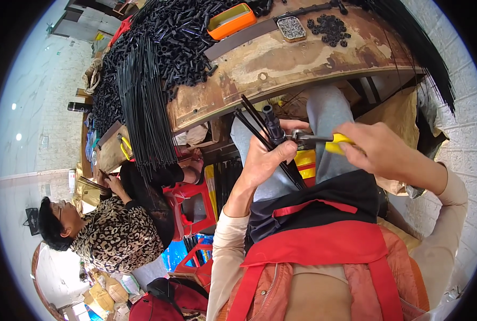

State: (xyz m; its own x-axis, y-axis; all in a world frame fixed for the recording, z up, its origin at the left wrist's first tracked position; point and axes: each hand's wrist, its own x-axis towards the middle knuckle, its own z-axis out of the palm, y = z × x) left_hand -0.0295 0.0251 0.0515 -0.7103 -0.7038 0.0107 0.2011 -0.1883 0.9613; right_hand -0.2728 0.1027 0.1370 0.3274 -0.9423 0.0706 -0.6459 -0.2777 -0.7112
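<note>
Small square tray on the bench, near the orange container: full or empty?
Not empty: small silvery pieces cover the inside of the square tray. Whether they fill it to the rim, I can't tell.

Daylight-bright overall, colours clearly rendered. Two white glare spots are seen on the pale surface (43,107), far left of the left hand (268,159); lamps or reflections, cannot be told. Deeper shadow is held under the tabletop (292,60), just beyond the grip. Right hand (380,150) and pliers (338,143) slightly softened by blur. Below right of them, the cream sleeve (442,235) is brightly lit. Straight edges are bent toward the rim; corners are lost to black.
</note>
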